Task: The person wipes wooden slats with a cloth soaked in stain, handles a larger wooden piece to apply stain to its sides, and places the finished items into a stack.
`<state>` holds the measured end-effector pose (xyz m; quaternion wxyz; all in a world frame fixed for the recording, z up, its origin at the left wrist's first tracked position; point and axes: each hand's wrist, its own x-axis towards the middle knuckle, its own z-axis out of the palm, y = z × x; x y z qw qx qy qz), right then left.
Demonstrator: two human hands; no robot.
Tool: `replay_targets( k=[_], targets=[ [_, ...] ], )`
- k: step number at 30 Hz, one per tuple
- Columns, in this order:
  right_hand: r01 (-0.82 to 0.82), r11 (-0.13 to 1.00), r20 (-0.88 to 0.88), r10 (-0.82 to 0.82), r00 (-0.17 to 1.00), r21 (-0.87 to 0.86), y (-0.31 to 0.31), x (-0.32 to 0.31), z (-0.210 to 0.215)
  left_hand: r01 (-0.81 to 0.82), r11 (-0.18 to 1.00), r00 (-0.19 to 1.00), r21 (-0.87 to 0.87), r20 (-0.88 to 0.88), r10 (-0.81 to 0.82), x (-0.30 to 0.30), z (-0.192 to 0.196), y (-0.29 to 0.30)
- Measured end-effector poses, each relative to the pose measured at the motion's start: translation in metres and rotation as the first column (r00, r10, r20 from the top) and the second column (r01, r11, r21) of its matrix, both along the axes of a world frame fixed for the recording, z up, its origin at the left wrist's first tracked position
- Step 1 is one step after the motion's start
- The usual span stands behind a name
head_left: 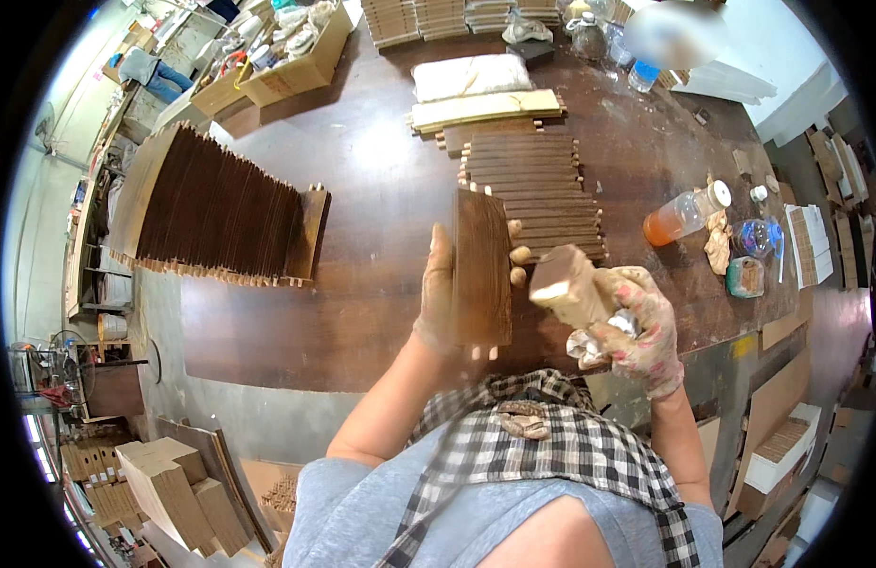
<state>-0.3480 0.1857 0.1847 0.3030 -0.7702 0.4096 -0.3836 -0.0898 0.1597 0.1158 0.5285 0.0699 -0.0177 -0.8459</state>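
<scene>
My left hand grips a dark wooden slat upright at center, face turned toward the sanding block at its three o'clock — clenched in my gloved right hand. More slats lie stacked at twelve o'clock on the workbench.

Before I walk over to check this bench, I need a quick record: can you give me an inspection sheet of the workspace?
Surface: dark brown table, worn, glare patch.
Job's things: dark wooden panel with dowel pegs, held upright; pale block beside it.
Clutter: row of dark panels standing on edge; stacked slats; orange-liquid bottle; cardboard boxes.
Hands: left hand bare, grips the panel; right hand, gloved, grips the block.
Cables: nothing seen.
Surroundings: pale board stacks on the floor; shelving at left.
</scene>
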Motion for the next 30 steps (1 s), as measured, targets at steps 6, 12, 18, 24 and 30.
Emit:
replay_targets(
  k=[6,12,18,24,30],
  targets=[
    [-0.195,0.976,-0.277,0.161,0.947,-0.099,0.012,0.051,0.022,-0.186,0.982,0.949,-0.012,0.255,0.183,-0.001,-0.003,-0.006],
    [-0.154,0.972,-0.469,0.055,0.881,-0.175,0.016,0.025,0.018,-0.201,0.98,0.972,-0.017,0.123,0.201,0.009,-0.01,-0.012],
    [-0.159,0.963,-0.406,0.059,0.912,-0.218,0.019,0.042,0.025,-0.162,0.987,0.985,0.002,0.065,0.162,-0.002,-0.011,-0.02],
    [0.101,0.995,-0.266,-0.091,0.96,0.025,0.025,0.005,0.002,-0.168,0.985,0.984,0.03,0.069,0.165,-0.001,0.003,-0.021],
    [0.022,0.998,-0.074,-0.017,0.997,0.058,0.024,0.011,-0.017,-0.07,0.996,0.996,-0.057,0.046,0.072,-0.002,0.003,-0.02]
  ],
)
